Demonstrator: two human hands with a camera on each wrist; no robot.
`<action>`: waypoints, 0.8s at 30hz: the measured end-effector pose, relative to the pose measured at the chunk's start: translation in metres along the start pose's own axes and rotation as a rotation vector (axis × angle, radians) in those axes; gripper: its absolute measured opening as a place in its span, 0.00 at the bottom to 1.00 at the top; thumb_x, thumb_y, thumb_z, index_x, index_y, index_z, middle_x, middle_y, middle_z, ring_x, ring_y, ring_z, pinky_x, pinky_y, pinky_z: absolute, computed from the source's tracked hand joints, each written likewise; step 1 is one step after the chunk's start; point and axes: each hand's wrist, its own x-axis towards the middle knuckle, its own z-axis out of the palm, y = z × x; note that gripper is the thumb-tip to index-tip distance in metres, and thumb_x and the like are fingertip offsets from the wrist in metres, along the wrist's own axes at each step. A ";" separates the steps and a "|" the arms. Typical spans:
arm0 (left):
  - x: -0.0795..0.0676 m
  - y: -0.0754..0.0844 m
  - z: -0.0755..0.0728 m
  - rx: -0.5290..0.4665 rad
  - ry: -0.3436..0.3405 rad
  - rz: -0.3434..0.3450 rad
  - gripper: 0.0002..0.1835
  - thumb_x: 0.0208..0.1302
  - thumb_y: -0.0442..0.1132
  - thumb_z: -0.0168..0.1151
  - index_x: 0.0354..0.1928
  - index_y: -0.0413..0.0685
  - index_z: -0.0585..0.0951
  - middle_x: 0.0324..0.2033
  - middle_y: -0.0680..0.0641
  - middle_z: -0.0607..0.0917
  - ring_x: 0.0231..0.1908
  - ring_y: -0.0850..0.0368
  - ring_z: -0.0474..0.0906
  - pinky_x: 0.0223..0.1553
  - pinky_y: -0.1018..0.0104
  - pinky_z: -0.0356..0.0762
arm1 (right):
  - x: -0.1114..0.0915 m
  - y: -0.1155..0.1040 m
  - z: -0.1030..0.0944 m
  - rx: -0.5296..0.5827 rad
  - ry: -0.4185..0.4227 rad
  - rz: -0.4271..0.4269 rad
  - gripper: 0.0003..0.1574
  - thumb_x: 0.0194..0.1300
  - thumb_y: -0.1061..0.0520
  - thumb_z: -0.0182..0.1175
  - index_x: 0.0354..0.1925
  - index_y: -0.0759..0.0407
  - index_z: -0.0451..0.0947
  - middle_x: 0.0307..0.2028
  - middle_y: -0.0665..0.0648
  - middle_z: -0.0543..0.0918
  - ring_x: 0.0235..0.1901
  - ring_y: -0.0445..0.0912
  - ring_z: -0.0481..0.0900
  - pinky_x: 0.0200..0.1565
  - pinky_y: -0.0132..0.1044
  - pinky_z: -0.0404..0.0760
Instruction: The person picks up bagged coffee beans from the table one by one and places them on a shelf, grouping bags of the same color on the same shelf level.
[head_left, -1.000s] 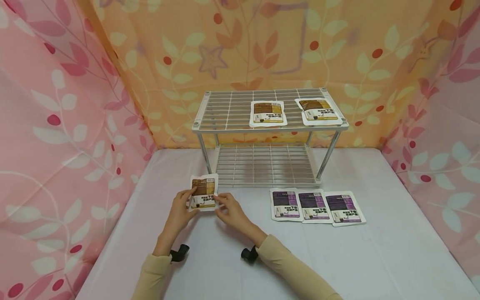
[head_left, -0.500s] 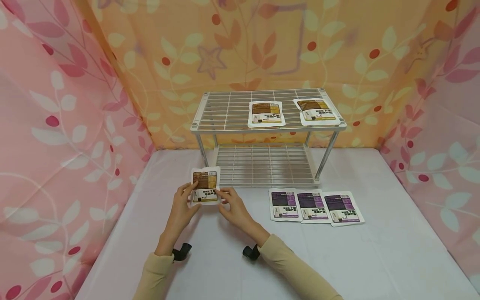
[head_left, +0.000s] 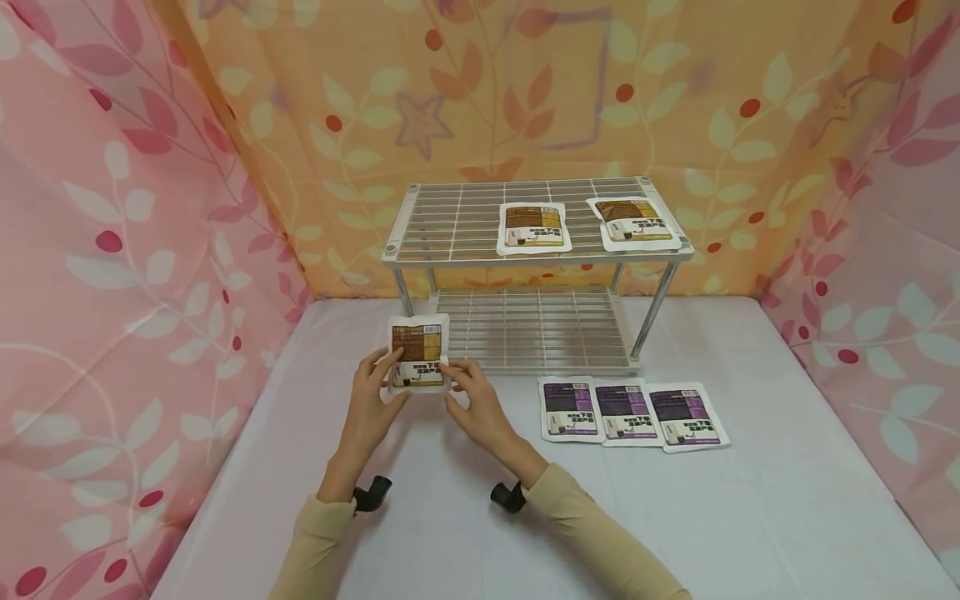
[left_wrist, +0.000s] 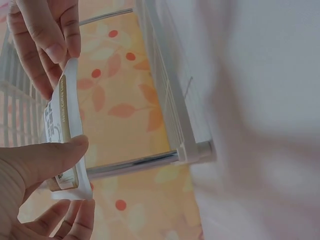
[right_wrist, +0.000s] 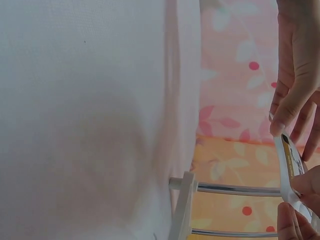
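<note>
Both hands hold a white packet with a brown and yellow label (head_left: 420, 343) in the air, before the shelf's front left leg. My left hand (head_left: 372, 398) pinches its left side, thumb at the lower edge; the left wrist view shows that thumb (left_wrist: 65, 155) over the printed face and fingers beneath. My right hand (head_left: 477, 406) pinches the lower right edge. Two like packets lie on the top tier of a white wire shelf (head_left: 457, 212): one near the middle (head_left: 534, 227), one at the right end (head_left: 637, 223).
Three white packets with purple labels lie in a row on the white-covered table, in front of the shelf's right half: left (head_left: 570, 410), middle (head_left: 628, 412) and right (head_left: 688, 417). Patterned cloth walls (head_left: 495, 83) stand behind and at both sides.
Both hands have raised the brown-labelled packet and moved it forward, slightly right, toward the shelf. The packets on the shelf and the purple-labelled ones have stayed in place.
</note>
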 end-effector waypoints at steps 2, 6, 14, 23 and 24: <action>0.001 0.002 0.000 0.003 0.011 0.018 0.39 0.39 0.27 0.69 0.58 0.53 0.69 0.57 0.42 0.63 0.50 0.48 0.64 0.39 0.60 0.73 | 0.002 -0.001 -0.002 -0.009 0.017 -0.020 0.29 0.52 0.68 0.58 0.55 0.62 0.68 0.51 0.60 0.68 0.46 0.45 0.73 0.40 0.31 0.77; 0.004 0.008 -0.001 0.007 0.038 0.058 0.38 0.40 0.28 0.69 0.57 0.53 0.69 0.58 0.41 0.63 0.48 0.49 0.65 0.38 0.59 0.72 | 0.005 -0.003 -0.007 -0.014 0.036 -0.048 0.30 0.52 0.68 0.58 0.55 0.61 0.68 0.52 0.60 0.68 0.45 0.44 0.73 0.40 0.33 0.77; 0.010 0.018 -0.003 -0.018 0.099 0.129 0.35 0.42 0.27 0.68 0.57 0.53 0.70 0.59 0.42 0.62 0.47 0.50 0.63 0.40 0.53 0.69 | 0.013 -0.009 -0.018 -0.009 0.080 -0.102 0.30 0.52 0.68 0.59 0.55 0.62 0.68 0.52 0.59 0.67 0.44 0.45 0.73 0.41 0.29 0.76; 0.018 0.031 -0.007 -0.051 0.145 0.158 0.33 0.44 0.28 0.66 0.56 0.53 0.71 0.60 0.45 0.61 0.51 0.51 0.61 0.45 0.52 0.68 | 0.024 -0.015 -0.030 -0.040 0.074 -0.150 0.32 0.52 0.69 0.59 0.57 0.61 0.66 0.54 0.59 0.65 0.44 0.47 0.72 0.41 0.29 0.75; 0.019 0.033 -0.008 -0.055 0.149 0.161 0.32 0.45 0.28 0.66 0.56 0.53 0.71 0.60 0.44 0.61 0.51 0.51 0.61 0.45 0.52 0.68 | 0.025 -0.016 -0.032 -0.044 0.073 -0.152 0.33 0.51 0.69 0.59 0.57 0.61 0.66 0.54 0.58 0.65 0.43 0.48 0.72 0.41 0.29 0.75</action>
